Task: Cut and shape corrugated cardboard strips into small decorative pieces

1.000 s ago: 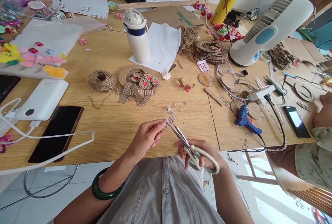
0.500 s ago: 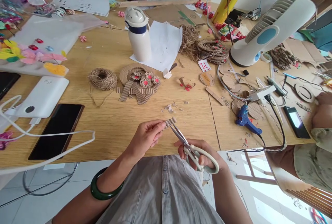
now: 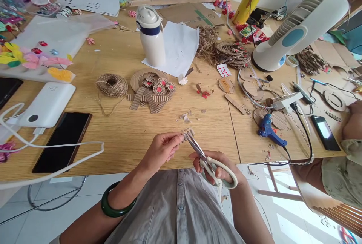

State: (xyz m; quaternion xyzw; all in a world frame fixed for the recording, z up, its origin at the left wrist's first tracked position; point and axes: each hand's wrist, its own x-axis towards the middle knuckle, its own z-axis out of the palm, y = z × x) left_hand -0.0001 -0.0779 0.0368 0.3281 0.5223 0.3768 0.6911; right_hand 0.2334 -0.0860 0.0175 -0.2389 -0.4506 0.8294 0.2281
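Between the thumb and fingers of my left hand is a small piece of corrugated cardboard, much of it hidden by the fingertips. My right hand grips a pair of scissors with pale handles. The blades lie at the cardboard piece, close to my left fingertips. Beyond my hands, small paper scraps are scattered on the wooden table. A cardboard wreath with striped strips and red-centred flowers lies farther back, beside a coil of twine.
A white flask stands on the table behind the wreath. To the right are a blue glue gun, a white fan and a power strip. Phone and power bank lie left. Another person's arm rests at the right edge.
The scissor blades have closed slightly at the cardboard piece, and its visible end has shifted a little. Both hands stay in nearly the same place.
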